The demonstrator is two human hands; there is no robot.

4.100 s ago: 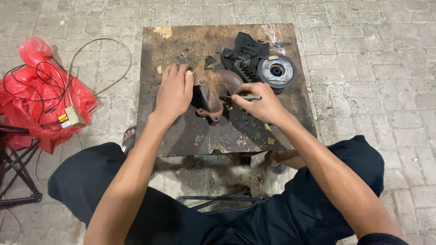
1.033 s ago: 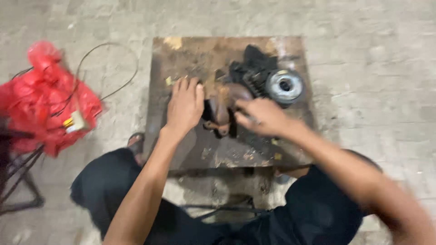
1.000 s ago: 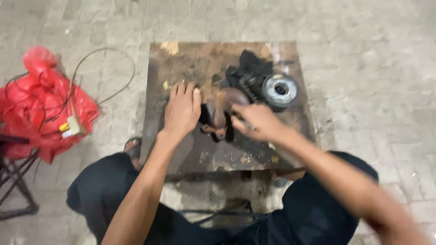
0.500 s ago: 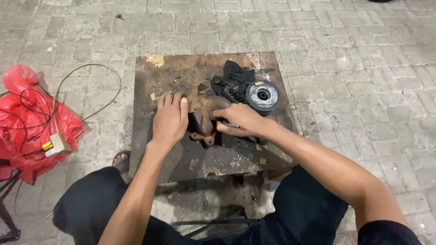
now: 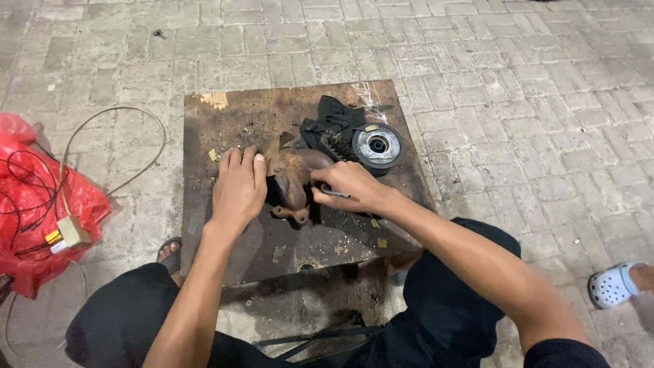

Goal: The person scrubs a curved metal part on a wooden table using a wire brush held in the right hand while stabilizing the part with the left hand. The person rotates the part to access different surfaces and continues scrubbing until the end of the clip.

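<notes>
Knees in black trousers frame a low, rusty metal table. Left hand presses flat against a rusty metal part at the table's middle; right hand, just beside it, is closed around a thin tool touching that part. Behind lie a black rag and round disc.

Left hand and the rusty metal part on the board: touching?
Touching. The head view shows the left hand pressed flat, its thumb side lying against the edge of the rusty metal part with no gap, on the worn board.
</notes>
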